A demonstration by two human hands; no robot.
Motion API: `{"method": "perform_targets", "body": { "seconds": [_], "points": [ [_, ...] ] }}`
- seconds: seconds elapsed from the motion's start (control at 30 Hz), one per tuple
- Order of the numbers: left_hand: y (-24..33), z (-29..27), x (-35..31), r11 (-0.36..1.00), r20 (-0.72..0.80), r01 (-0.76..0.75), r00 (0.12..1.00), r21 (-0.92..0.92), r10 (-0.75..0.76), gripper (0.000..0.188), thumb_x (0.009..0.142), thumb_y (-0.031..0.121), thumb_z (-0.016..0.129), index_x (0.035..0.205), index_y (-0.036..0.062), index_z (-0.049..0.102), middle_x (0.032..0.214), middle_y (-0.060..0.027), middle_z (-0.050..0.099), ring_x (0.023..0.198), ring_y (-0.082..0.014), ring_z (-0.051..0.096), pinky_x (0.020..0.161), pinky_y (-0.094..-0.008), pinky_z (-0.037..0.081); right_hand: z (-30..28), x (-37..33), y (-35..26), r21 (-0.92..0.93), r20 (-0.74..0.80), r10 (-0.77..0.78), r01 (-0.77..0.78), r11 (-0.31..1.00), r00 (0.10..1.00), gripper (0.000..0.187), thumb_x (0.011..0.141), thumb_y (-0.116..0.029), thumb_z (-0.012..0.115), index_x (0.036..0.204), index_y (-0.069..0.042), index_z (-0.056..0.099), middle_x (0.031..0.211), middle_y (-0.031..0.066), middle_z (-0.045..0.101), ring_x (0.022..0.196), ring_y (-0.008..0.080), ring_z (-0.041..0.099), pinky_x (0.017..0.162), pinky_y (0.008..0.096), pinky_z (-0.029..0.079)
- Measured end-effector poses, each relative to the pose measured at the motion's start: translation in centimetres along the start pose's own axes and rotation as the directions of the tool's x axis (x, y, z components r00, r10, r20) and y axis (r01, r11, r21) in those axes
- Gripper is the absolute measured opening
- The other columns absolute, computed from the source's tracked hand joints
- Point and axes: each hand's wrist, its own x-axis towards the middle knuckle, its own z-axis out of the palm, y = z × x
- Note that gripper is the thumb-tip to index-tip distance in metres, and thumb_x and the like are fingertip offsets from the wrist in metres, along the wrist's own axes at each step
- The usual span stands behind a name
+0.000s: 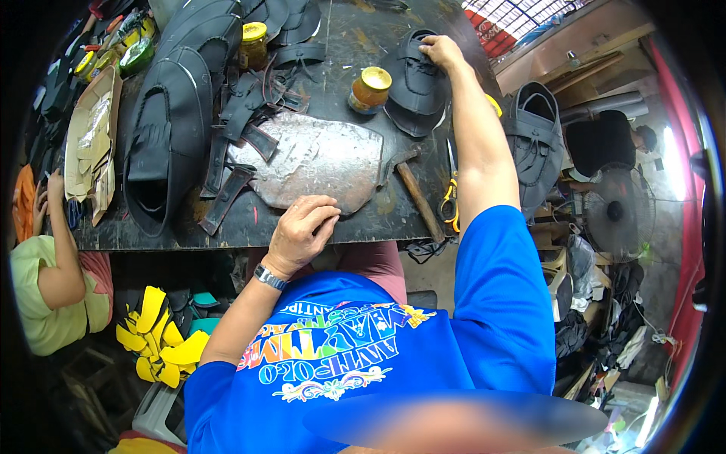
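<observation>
My right hand reaches to the far right of the dark worktable, its fingers closed on the top end of a black shoe upper lying there. By the table's near edge, my left hand rests at the rim of a worn, silvery metal slab. Its fingers are curled together, and nothing shows in them. Just left of the shoe upper stands a glue-smeared jar with a yellowish top. A hammer with a wooden handle lies right of the slab, beside yellow-handled scissors.
Stacked black shoe uppers fill the table's left, with dark straps and another jar near them. Another shoe upper sits at the right edge. A co-worker is at far left; yellow cut pieces lie below. A fan stands right.
</observation>
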Motion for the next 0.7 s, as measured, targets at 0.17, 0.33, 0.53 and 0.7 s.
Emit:
{"method": "perform_targets", "body": {
  "seconds": [0.17,0.33,0.53,0.7],
  "points": [
    [-0.1,0.0,-0.1,1.0,0.015,0.028,1.0,-0.008,-0.028,0.017,0.08,0.001,0.074,0.096,0.0031,0.07,0.104,-0.0109,0.07,0.096,-0.0291,0.067,0.086,-0.0375,0.054,1.7,-0.4,2.3,0.067,-0.052,-0.093,0.097,0.993,0.994,0.042,0.087,-0.035,0.072,0.127,-0.023,0.07,0.121,0.0136,0.071,0.115,0.0319,0.067,0.1,0.0409,0.051],
    [-0.1,0.0,0.0,0.999,0.009,0.035,0.999,-0.026,-0.035,0.016,0.08,0.001,0.074,0.096,0.0036,0.07,0.103,-0.0104,0.07,0.096,-0.0291,0.067,0.085,-0.0374,0.054,-0.6,-2.3,1.9,0.135,-0.015,-0.189,0.19,0.973,0.982,0.047,0.086,-0.033,0.074,0.129,-0.016,0.069,0.123,0.0168,0.07,0.114,0.0325,0.067,0.101,0.04,0.05],
    [-0.2,0.1,0.0,0.999,0.012,0.025,1.0,-0.026,-0.025,0.016,0.08,0.001,0.074,0.096,0.0034,0.07,0.103,-0.0104,0.07,0.095,-0.0292,0.067,0.085,-0.0375,0.054,-1.0,-7.9,-1.7,-0.143,0.111,-0.149,0.164,0.976,0.983,0.115,0.062,-0.062,0.086,0.156,-0.016,0.037,0.151,0.0212,0.046,0.138,0.0385,0.047,0.114,0.0467,0.04],
    [-0.3,0.0,-0.1,0.999,0.017,0.027,1.0,-0.033,-0.026,0.017,0.08,0.002,0.074,0.096,0.0035,0.07,0.104,-0.0104,0.07,0.097,-0.0291,0.067,0.085,-0.0377,0.054,-0.7,-12.8,-3.3,-0.032,0.046,-0.181,0.183,0.983,0.982,0.126,0.054,-0.042,0.096,0.158,-0.018,0.03,0.162,0.0215,0.027,0.148,0.0418,0.028,0.118,0.0491,0.035]
  ]
}}
